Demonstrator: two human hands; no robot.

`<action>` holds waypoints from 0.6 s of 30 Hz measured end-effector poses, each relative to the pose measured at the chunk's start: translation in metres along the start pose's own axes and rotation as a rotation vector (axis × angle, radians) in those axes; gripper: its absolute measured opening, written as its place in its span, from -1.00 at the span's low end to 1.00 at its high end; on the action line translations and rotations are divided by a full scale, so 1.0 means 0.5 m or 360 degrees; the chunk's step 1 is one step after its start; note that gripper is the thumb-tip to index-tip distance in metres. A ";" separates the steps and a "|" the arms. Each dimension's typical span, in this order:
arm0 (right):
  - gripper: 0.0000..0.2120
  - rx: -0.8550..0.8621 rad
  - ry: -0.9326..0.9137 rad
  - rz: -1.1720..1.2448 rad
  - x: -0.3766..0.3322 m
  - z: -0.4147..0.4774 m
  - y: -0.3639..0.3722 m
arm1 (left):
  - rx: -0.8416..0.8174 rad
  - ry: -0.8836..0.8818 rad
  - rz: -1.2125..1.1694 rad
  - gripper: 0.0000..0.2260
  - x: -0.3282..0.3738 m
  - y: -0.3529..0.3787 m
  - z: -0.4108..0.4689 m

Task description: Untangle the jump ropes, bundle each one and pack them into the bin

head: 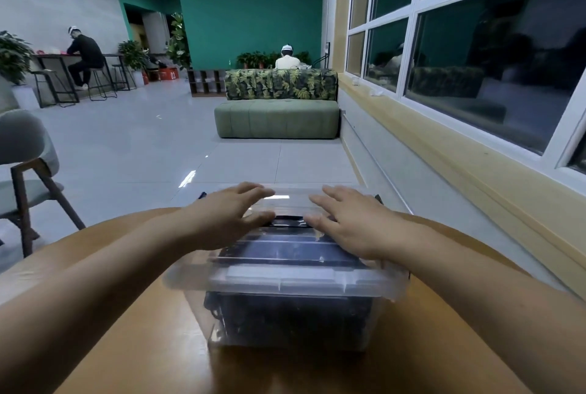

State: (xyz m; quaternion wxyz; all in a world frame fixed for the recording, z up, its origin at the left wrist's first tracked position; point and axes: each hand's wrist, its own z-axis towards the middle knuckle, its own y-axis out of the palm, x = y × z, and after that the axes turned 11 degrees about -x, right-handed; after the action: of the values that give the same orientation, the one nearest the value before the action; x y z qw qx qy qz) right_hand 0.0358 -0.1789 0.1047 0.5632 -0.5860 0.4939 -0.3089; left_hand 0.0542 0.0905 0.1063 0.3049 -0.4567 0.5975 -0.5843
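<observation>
Clear lidded bin (295,320) on table, dark ropes (285,314) inside

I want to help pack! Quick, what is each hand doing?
Left hand: open, resting flat on the bin lid.
Right hand: open, flat on the lid too.

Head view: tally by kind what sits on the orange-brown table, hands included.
Clear plastic storage bin: 1
Clear plastic lid: 1
Bare hands on the lid: 2, left hand, right hand
Dark jump ropes inside bin: number unclear
Total: 4
</observation>
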 end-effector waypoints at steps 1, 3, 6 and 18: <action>-0.31 -0.0001 -0.0014 -0.0015 0.004 0.007 0.004 | 0.0012 0.0033 0.0047 -0.44 -0.004 0.007 0.007; -0.33 0.0006 -0.0030 -0.0047 0.012 0.013 0.013 | 0.0027 0.0086 0.0073 -0.38 -0.013 0.022 0.018; -0.31 -0.0041 -0.0035 -0.0094 0.008 -0.004 0.015 | 0.0003 0.0101 0.0017 -0.33 -0.019 0.036 0.009; -0.34 -0.0446 0.0049 0.0146 -0.004 0.017 -0.062 | -0.0492 -0.0052 -0.0139 -0.39 0.007 -0.045 0.022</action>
State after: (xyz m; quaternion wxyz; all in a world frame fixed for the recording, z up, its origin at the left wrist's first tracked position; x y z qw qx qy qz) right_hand 0.0501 -0.1776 0.1335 0.4820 -0.6308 0.5669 -0.2198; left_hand 0.0670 0.0848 0.1274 0.2149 -0.5333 0.6549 -0.4905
